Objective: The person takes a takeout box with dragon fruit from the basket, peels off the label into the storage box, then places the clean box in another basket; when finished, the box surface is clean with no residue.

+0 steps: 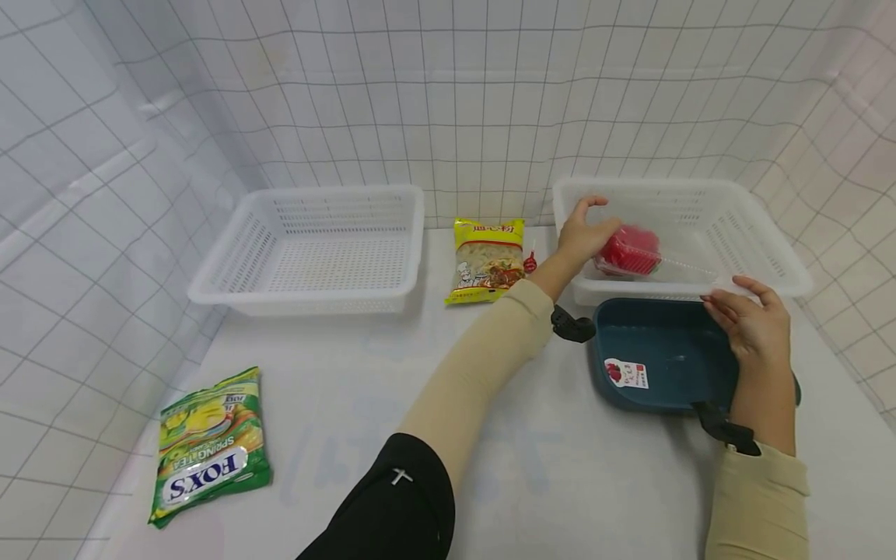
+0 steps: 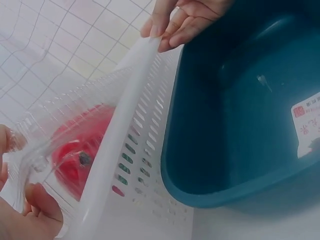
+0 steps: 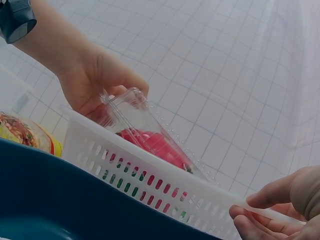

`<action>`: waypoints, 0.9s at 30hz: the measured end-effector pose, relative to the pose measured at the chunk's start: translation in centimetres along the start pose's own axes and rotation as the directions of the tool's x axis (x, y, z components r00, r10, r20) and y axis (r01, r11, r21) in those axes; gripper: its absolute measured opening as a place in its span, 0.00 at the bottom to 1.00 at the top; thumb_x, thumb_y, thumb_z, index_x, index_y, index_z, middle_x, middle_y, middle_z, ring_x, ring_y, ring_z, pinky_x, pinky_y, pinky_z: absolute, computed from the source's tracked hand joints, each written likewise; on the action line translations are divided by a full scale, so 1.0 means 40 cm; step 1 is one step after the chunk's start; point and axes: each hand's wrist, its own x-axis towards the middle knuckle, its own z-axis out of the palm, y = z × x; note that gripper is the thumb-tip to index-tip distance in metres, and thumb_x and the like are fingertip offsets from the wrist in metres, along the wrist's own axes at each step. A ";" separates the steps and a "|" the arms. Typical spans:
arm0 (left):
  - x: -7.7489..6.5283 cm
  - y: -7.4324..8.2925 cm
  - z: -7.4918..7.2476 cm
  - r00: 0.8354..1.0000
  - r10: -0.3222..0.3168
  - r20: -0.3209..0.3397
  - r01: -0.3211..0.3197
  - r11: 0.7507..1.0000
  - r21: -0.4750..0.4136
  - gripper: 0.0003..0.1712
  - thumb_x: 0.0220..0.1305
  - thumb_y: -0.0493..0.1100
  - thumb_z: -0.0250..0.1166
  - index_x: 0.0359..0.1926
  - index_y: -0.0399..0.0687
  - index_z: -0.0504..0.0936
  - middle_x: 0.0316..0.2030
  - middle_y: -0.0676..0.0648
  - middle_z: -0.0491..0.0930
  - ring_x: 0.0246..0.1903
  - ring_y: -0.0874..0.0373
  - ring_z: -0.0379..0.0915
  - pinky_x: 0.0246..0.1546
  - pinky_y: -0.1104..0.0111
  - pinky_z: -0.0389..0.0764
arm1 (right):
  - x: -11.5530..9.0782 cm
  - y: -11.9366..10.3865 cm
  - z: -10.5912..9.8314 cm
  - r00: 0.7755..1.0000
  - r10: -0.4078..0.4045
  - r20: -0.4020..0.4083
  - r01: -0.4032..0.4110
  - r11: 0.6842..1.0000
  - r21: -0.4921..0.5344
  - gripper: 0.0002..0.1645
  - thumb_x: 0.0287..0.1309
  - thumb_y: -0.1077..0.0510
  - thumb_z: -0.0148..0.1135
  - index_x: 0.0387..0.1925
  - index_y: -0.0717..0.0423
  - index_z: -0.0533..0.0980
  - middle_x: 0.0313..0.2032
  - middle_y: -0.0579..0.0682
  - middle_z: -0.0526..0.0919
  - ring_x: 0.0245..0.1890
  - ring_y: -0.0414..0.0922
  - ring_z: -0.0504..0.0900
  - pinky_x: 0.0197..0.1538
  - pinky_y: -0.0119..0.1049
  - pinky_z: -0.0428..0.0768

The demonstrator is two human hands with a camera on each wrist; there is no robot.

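In the white basket (image 1: pixel 759 225) at the back right lies a clear plastic box (image 3: pixel 135 112) with red contents (image 2: pixel 75 155) and bits of green. My left hand (image 1: pixel 584 237) reaches over the basket's near left side and grips one end of the box, which is tilted in the wrist views. With thumb and fingers, my right hand (image 1: pixel 756 323) pinches the basket's near rim (image 2: pixel 135 95) toward its right. Just in front of that rim sits a dark teal basin (image 1: pixel 675 362) with a small label inside, partly under my right wrist.
A second white basket (image 1: pixel 336 257) stands at the back left. Between the baskets lies a yellow food packet (image 1: pixel 488 260), beside a small red item (image 1: pixel 530 262). The green Fox's bag (image 1: pixel 213 443) is at the front left. Gridded white sheeting (image 1: pixel 392 93) rises behind.
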 end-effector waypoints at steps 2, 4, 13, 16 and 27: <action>0.000 0.005 0.003 1.000 -0.024 0.008 0.024 1.000 0.005 0.24 0.61 0.43 0.65 0.59 0.57 0.74 0.52 0.47 0.74 0.34 0.60 0.71 0.29 0.72 0.76 | -0.001 0.000 -0.001 1.000 0.001 0.004 -0.002 1.000 0.007 0.21 0.52 0.81 0.60 0.42 0.58 0.70 0.24 0.59 0.79 0.22 0.52 0.86 0.29 0.40 0.84; 0.001 0.009 0.006 0.999 -0.048 0.010 0.048 0.999 0.014 0.25 0.62 0.43 0.66 0.60 0.59 0.74 0.54 0.47 0.73 0.35 0.60 0.71 0.29 0.72 0.77 | -0.002 0.001 -0.001 1.000 0.003 0.008 -0.003 1.000 0.016 0.21 0.52 0.82 0.60 0.42 0.59 0.70 0.24 0.59 0.79 0.22 0.52 0.86 0.28 0.40 0.84; 0.007 0.008 0.036 0.990 -0.143 -0.001 0.143 0.988 0.054 0.28 0.63 0.46 0.67 0.63 0.65 0.74 0.63 0.47 0.65 0.56 0.56 0.64 0.45 0.66 0.78 | -0.001 0.001 -0.003 1.000 0.002 0.008 -0.002 1.000 0.018 0.21 0.52 0.80 0.61 0.43 0.58 0.70 0.24 0.60 0.80 0.23 0.52 0.86 0.29 0.40 0.84; 0.007 0.001 0.051 0.987 -0.157 -0.019 0.158 0.986 0.053 0.28 0.62 0.46 0.68 0.63 0.66 0.74 0.61 0.48 0.66 0.60 0.55 0.59 0.50 0.63 0.76 | -0.001 0.001 -0.003 1.000 0.003 0.007 -0.003 1.000 0.026 0.21 0.52 0.80 0.61 0.42 0.58 0.70 0.23 0.60 0.81 0.22 0.52 0.86 0.29 0.41 0.84; 0.008 -0.013 0.078 0.974 -0.210 -0.089 0.210 0.978 -0.010 0.28 0.62 0.42 0.67 0.62 0.66 0.75 0.63 0.46 0.63 0.64 0.53 0.55 0.43 0.65 0.75 | -0.002 0.004 0.001 1.000 -0.012 -0.004 0.012 1.000 0.016 0.20 0.52 0.80 0.61 0.42 0.59 0.71 0.23 0.59 0.80 0.22 0.52 0.86 0.28 0.40 0.84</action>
